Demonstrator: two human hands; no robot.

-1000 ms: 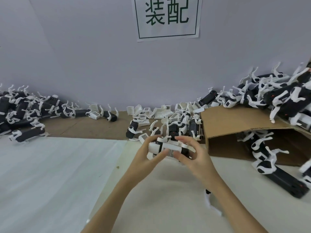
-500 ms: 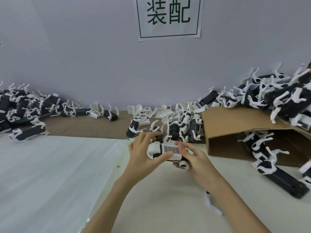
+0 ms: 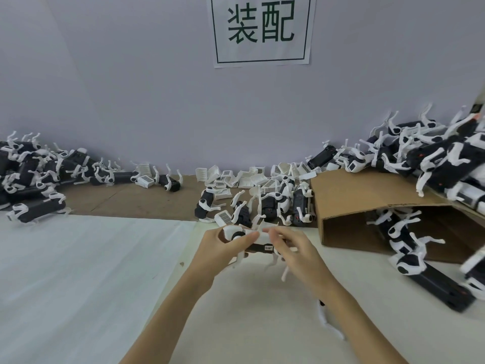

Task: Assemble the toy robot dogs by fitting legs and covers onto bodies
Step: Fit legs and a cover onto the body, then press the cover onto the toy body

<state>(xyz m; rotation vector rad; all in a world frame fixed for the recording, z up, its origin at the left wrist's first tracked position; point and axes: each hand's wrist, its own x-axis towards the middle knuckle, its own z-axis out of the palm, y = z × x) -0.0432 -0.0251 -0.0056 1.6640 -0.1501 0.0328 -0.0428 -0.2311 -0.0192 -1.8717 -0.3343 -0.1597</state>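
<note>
I hold a black-and-white toy robot dog (image 3: 258, 245) above the table's middle, its white legs hanging down. My left hand (image 3: 223, 249) grips its left end, thumb laid along the white top. My right hand (image 3: 296, 252) grips the right end with curled fingers; that end is hidden by them. Just behind lies a heap of white covers (image 3: 244, 178) and several unfinished dog bodies (image 3: 273, 206).
A pile of toy dogs (image 3: 31, 177) lies at the far left, another pile (image 3: 433, 164) sits on a tipped cardboard box (image 3: 362, 200) at right, with more dogs (image 3: 420, 261) spilling out. A loose white leg (image 3: 328, 321) lies under my right forearm. White foam sheet (image 3: 86, 271) covers the table.
The dog has been turned over in my hands: the grilled cover faced up before, now the legs point down. Both hands stayed at the table's middle.
</note>
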